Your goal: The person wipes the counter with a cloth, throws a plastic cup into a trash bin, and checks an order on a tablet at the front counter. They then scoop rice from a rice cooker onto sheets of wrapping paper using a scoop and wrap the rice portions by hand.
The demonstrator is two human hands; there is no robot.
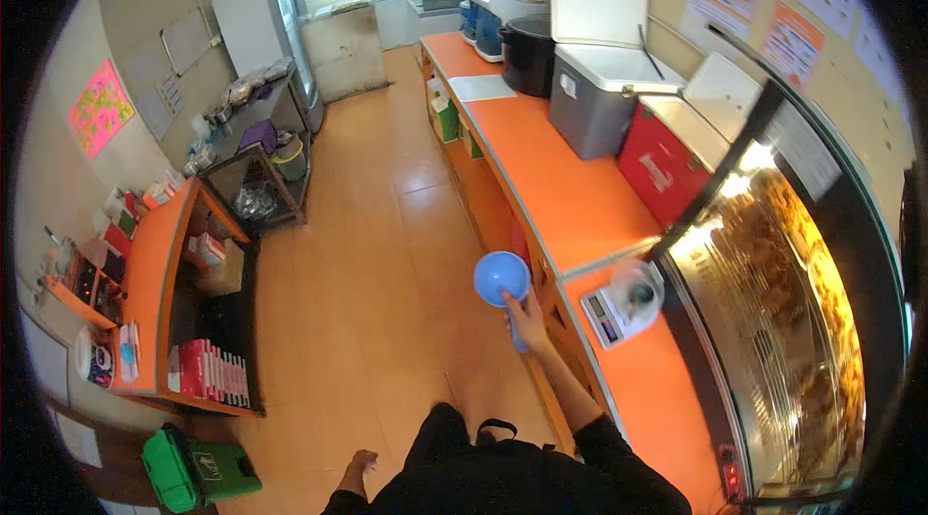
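Observation:
My right hand (527, 321) grips the handle of a blue plastic dipper (502, 279), its round bowl pointing away from me. The dipper is held over the floor, just left of the orange counter (573, 189). On that counter, to the right of my right hand, sits a white digital kitchen scale (607, 319). A clear container (636, 292) rests on the scale, and what is inside it is too blurred to name. My left hand (360, 463) hangs low beside my body at the bottom of the view, touching nothing that I can see. Its fingers are mostly hidden.
A lit glass display case (783, 341) with food stands at right. Along the counter are a red cooler (661, 166), a grey cooler (591, 105) with its lid raised, and a black pot (528, 58). Opposite are an orange shelf unit (156, 276) and a green bin (203, 471).

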